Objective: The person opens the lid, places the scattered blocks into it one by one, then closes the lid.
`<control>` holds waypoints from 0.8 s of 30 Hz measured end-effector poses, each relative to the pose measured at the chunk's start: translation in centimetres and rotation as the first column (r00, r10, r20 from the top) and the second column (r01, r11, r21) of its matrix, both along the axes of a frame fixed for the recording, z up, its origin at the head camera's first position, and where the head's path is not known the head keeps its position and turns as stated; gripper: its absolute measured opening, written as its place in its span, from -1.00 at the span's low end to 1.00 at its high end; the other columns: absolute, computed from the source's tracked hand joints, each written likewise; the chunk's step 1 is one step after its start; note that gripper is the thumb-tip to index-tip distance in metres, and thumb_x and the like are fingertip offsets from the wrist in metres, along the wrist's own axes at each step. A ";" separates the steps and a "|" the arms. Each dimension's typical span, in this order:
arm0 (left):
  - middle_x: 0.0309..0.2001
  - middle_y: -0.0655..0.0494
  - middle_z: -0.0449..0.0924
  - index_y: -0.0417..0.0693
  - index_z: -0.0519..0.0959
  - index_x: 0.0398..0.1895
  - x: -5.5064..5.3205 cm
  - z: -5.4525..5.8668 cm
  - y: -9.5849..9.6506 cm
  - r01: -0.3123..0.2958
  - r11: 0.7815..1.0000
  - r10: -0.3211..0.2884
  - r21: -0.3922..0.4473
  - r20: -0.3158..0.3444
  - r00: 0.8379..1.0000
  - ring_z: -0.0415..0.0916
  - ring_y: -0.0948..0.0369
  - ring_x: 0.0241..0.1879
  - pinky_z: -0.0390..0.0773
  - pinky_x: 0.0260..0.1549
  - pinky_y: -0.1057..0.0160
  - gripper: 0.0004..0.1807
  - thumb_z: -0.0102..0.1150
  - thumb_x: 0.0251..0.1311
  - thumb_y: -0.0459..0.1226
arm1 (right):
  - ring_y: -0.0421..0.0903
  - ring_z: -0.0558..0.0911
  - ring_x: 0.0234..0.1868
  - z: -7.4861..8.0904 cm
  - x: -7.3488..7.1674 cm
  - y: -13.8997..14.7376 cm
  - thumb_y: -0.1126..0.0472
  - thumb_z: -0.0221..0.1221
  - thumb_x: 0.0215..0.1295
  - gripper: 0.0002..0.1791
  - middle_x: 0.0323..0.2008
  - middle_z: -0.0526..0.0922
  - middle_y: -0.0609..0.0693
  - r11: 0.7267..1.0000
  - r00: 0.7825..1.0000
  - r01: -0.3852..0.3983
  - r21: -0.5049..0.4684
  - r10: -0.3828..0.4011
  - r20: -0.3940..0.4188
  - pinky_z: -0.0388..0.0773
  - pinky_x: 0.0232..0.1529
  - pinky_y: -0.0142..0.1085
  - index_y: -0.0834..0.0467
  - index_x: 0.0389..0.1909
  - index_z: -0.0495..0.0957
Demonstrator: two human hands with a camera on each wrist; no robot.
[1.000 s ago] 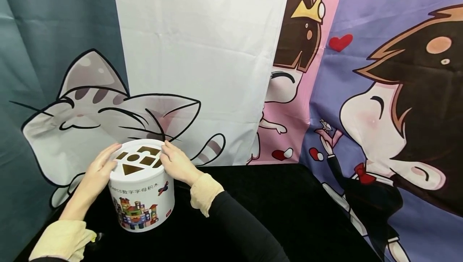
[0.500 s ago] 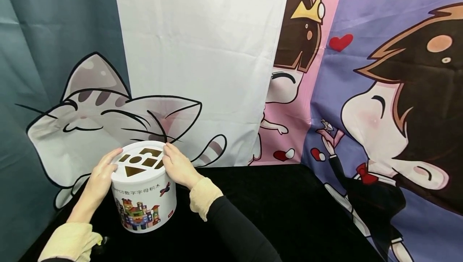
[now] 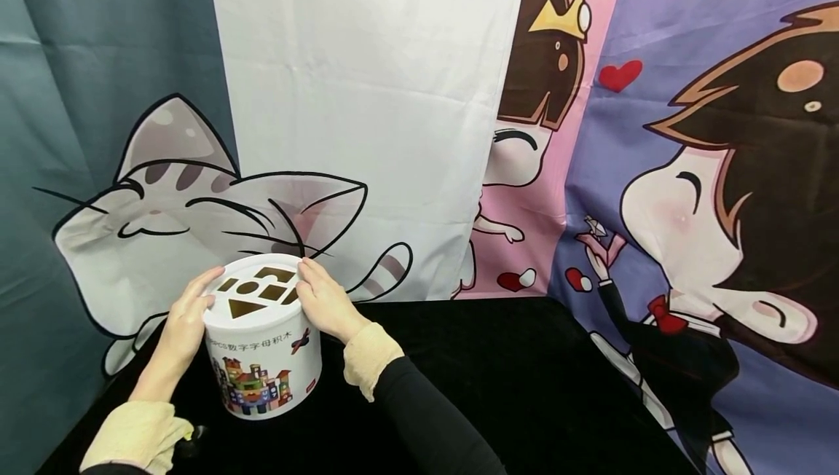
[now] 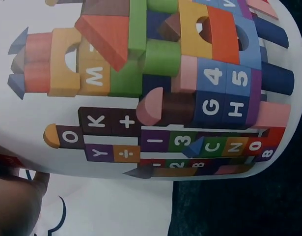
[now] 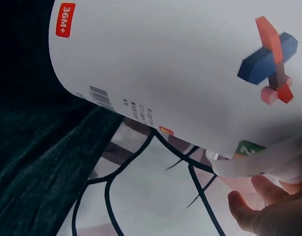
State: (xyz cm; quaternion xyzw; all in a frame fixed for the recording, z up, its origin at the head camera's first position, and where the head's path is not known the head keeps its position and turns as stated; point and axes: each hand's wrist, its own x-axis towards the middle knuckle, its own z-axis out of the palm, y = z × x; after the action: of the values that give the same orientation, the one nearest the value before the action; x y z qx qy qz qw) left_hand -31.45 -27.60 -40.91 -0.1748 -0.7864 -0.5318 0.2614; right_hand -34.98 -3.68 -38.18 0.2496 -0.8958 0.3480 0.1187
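Observation:
A white cylindrical toy-block bucket (image 3: 262, 355) stands upright on the black cloth, toward the left in the head view. Its lid (image 3: 244, 318), pierced with several shaped holes, is on top. From the left, my left hand (image 3: 181, 329) grips the lid's edge; its thumb lies at the near side. My right hand (image 3: 331, 304) holds the opposite edge, fingers over the rim. The right wrist view shows curled fingers (image 5: 271, 199) beside the lid's rim (image 5: 259, 160). Printed blocks (image 4: 160, 73) on the bucket's side fill the left wrist view. The bucket's inside is hidden.
Black cloth (image 3: 498, 380) covers the table and extends to the right. A cartoon curtain (image 3: 367, 96) hangs close behind the bucket. A small dark object (image 3: 191, 442) lies near my left cuff, too dim to identify.
The head view has shifted slightly, moving the bucket, hands and curtain a little to the right in it. Both hands keep their places on the lid, which stays on.

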 end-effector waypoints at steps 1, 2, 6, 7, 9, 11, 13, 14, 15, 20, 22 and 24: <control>0.43 -0.19 0.16 -0.34 0.26 0.40 0.0 0.2 -0.2 0.002 1.000 -0.002 -0.015 0.003 1.000 0.07 0.49 0.28 0.02 0.16 0.63 -0.51 -0.31 0.44 -0.44 | -0.25 0.14 0.43 0.2 0.0 -0.1 0.01 -0.33 0.49 -0.40 0.48 0.12 -0.22 1.000 1.000 -0.005 0.007 0.005 -0.001 0.15 0.39 -0.22 0.07 0.48 0.22; 0.43 -0.19 0.15 -0.33 0.25 0.41 0.0 0.5 -0.4 0.006 0.999 -0.006 -0.033 0.006 1.000 0.05 0.48 0.29 0.00 0.18 0.60 -0.52 -0.32 0.46 -0.43 | -0.23 0.14 0.43 0.4 -0.1 -0.2 0.01 -0.32 0.49 -0.40 0.48 0.12 -0.21 1.000 1.000 -0.011 0.013 0.011 -0.001 0.15 0.39 -0.18 0.07 0.48 0.22; 0.44 -0.27 0.08 -0.32 0.16 0.45 0.1 1.8 -1.1 0.037 0.993 -0.034 -0.110 0.027 0.999 -0.04 0.32 0.37 -0.10 0.31 0.43 -0.50 -0.40 0.54 -0.30 | -0.17 0.12 0.45 1.4 -0.2 0.1 -0.04 -0.32 0.52 -0.40 0.50 0.11 -0.16 0.998 0.999 -0.039 0.042 0.038 0.013 0.12 0.40 -0.11 0.07 0.49 0.21; 0.44 -0.32 0.05 -0.32 0.13 0.47 0.2 1.9 -1.1 0.046 0.992 -0.043 -0.119 0.029 0.999 -0.05 0.26 0.39 -0.12 0.34 0.39 -0.49 -0.42 0.56 -0.27 | -0.15 0.11 0.45 1.5 -0.2 0.3 -0.05 -0.32 0.53 -0.40 0.50 0.11 -0.14 0.998 0.999 -0.045 0.039 0.044 0.016 0.10 0.41 -0.12 0.06 0.48 0.21; 0.43 -0.38 0.02 -0.31 0.06 0.49 0.5 1.9 -1.2 0.058 0.990 -0.054 -0.130 0.037 0.998 -0.08 0.21 0.41 -0.14 0.35 0.37 -0.46 -0.46 0.58 -0.22 | -0.12 0.12 0.46 1.5 -0.1 1.0 -0.08 -0.33 0.54 -0.40 0.49 0.12 -0.09 0.998 0.999 -0.047 0.029 0.047 0.019 0.09 0.41 -0.16 0.05 0.48 0.23; 0.42 -0.44 0.00 -0.33 0.02 0.50 0.9 1.5 -1.2 0.057 0.990 -0.053 -0.127 0.031 0.998 -0.08 0.24 0.40 -0.12 0.33 0.45 -0.45 -0.48 0.58 -0.20 | -0.10 0.13 0.45 1.1 0.2 1.6 -0.08 -0.33 0.56 -0.40 0.48 0.15 -0.01 0.999 0.999 -0.050 -0.006 0.050 0.015 0.08 0.41 -0.21 0.06 0.47 0.24; 0.41 -0.47 -0.01 -0.33 -0.02 0.50 1.4 0.7 -1.4 0.048 0.991 -0.046 -0.124 0.018 0.999 -0.09 0.34 0.38 -0.12 0.27 0.56 -0.45 -0.48 0.59 -0.21 | -0.10 0.18 0.42 0.4 0.4 2.3 -0.06 -0.30 0.56 -0.43 0.44 0.20 0.04 0.998 0.999 -0.033 -0.055 0.034 0.009 0.12 0.39 -0.25 0.06 0.45 0.27; 0.41 -0.48 -0.02 -0.33 -0.03 0.51 1.6 0.3 -1.4 0.042 0.992 -0.040 -0.123 0.019 0.999 -0.10 0.42 0.35 -0.11 0.21 0.63 -0.45 -0.46 0.59 -0.21 | -0.09 0.23 0.39 0.0 0.5 2.6 -0.03 -0.27 0.55 -0.45 0.41 0.24 0.07 0.996 1.000 -0.015 -0.087 0.015 -0.001 0.16 0.37 -0.25 0.08 0.43 0.30; 0.40 -0.49 -0.01 -0.31 -0.04 0.51 1.8 -0.2 -1.5 0.035 0.992 -0.033 -0.117 0.018 0.999 -0.08 0.47 0.32 -0.09 0.16 0.67 -0.45 -0.43 0.58 -0.22 | -0.10 0.31 0.34 -0.5 0.6 3.0 0.00 -0.23 0.54 -0.48 0.35 0.29 0.09 0.992 1.000 0.009 -0.125 -0.010 -0.006 0.23 0.33 -0.26 0.10 0.39 0.33; 0.43 -0.37 -0.09 -0.17 -0.25 0.56 2.6 -2.7 -1.8 0.076 0.996 -0.073 -0.053 0.055 0.996 0.04 0.63 0.19 0.10 0.05 0.71 -0.32 -0.26 0.56 -0.21 | -0.16 0.51 -0.14 -3.3 0.6 5.2 0.26 0.01 0.30 -0.77 -0.16 0.51 -0.02 0.950 0.989 0.150 -0.275 -0.148 0.031 0.46 -0.06 -0.30 0.16 -0.07 0.53; 0.43 -0.10 0.00 -0.22 -0.27 0.55 2.7 -3.8 -2.0 0.111 0.994 -0.110 -0.020 0.049 0.993 0.11 0.65 0.16 0.19 0.04 0.69 -0.30 -0.24 0.55 -0.21 | -0.21 0.48 -0.32 -4.4 0.7 5.9 0.32 0.10 0.19 -0.87 -0.35 0.51 -0.09 0.948 0.983 0.165 -0.271 -0.137 0.119 0.44 -0.23 -0.35 0.15 -0.24 0.53; 0.34 0.21 0.13 -0.32 -0.21 0.53 2.7 -4.8 -2.3 0.132 0.991 -0.132 0.000 0.021 0.991 0.17 0.66 0.12 0.24 0.03 0.66 -0.34 -0.26 0.55 -0.23 | -0.24 0.44 -0.46 -5.6 0.8 6.4 0.33 0.19 0.16 -0.88 -0.46 0.48 -0.13 0.958 0.968 0.132 -0.255 -0.069 0.243 0.42 -0.40 -0.38 0.17 -0.27 0.52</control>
State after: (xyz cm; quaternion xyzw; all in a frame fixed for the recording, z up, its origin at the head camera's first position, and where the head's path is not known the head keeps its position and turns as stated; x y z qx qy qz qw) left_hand -28.76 -29.89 -45.73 -0.2209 -0.7761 -0.5492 0.2176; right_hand -34.19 2.70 -43.79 0.1427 -0.8594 0.4867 0.0637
